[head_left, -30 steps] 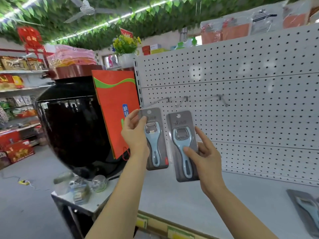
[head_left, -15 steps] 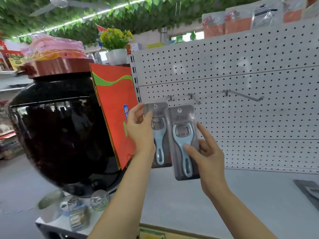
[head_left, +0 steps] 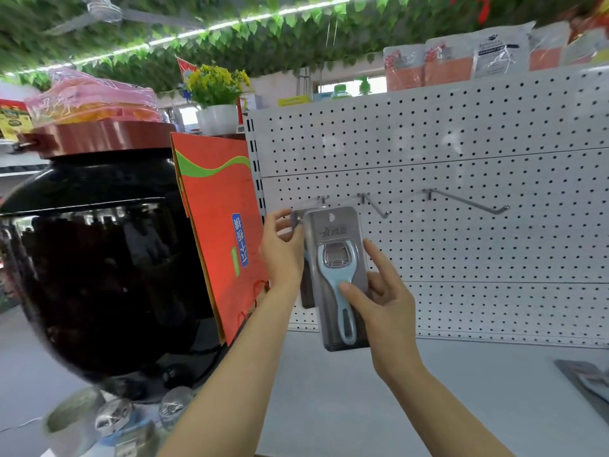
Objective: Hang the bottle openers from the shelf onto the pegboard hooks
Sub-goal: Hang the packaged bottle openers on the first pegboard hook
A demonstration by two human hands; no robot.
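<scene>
My right hand (head_left: 382,301) holds a grey blister pack with a light-blue bottle opener (head_left: 337,275) upright in front of the white pegboard (head_left: 461,232). My left hand (head_left: 283,255) grips a second opener pack (head_left: 307,293), mostly hidden behind the first, its top corner at the leftmost hook (head_left: 321,201). A short middle hook (head_left: 375,206) and a long right hook (head_left: 468,202) carry nothing. Another opener pack (head_left: 590,380) lies on the shelf at the far right.
A large black jar (head_left: 99,275) with a brown lid stands at the left, with an orange gift bag (head_left: 220,239) leaning between it and the pegboard. The grey shelf surface (head_left: 362,407) runs below. Packaged goods sit on top of the pegboard.
Both hands have risen toward the hooks. The left pack has slid behind the right pack and its top now reaches the leftmost hook.
</scene>
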